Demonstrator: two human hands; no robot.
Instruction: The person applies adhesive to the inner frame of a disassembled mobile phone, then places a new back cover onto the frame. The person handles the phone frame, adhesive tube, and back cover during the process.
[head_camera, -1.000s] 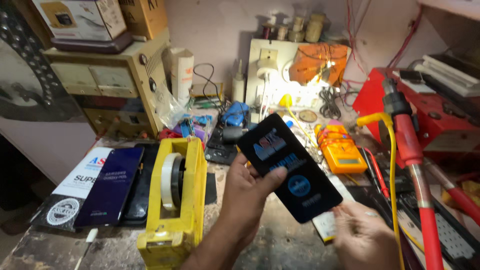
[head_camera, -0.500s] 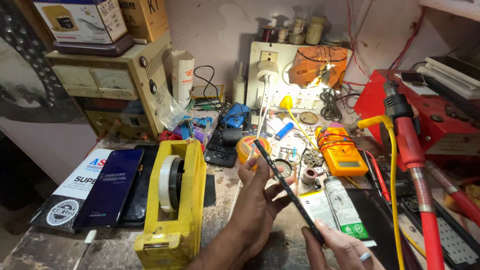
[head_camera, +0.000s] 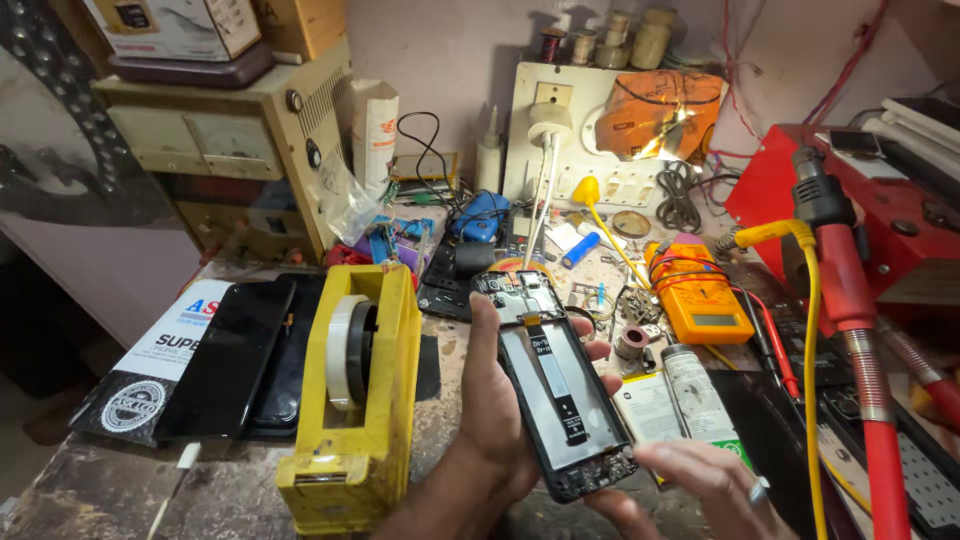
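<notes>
The left hand (head_camera: 495, 420) is wrapped around an opened phone (head_camera: 560, 385), thumb up its left edge and fingers curled behind, holding it tilted above the tabletop (head_camera: 80, 490) with its bare insides and a flat ribbon cable facing up. The right hand (head_camera: 690, 480) sits at the phone's lower right corner, fingertips pinched lightly against the frame; how firmly it grips I cannot tell, since the frame blurs there.

To my eye the work wants a steady left hand bracing the frame by its edges, never pressing on the ribbon, while the right hand works only at the bottom edge with small, gentle pulls.

A yellow tape dispenser (head_camera: 350, 390) stands just left of the wrist, and an orange multimeter (head_camera: 700, 300) lies beyond, among scattered parts.
</notes>
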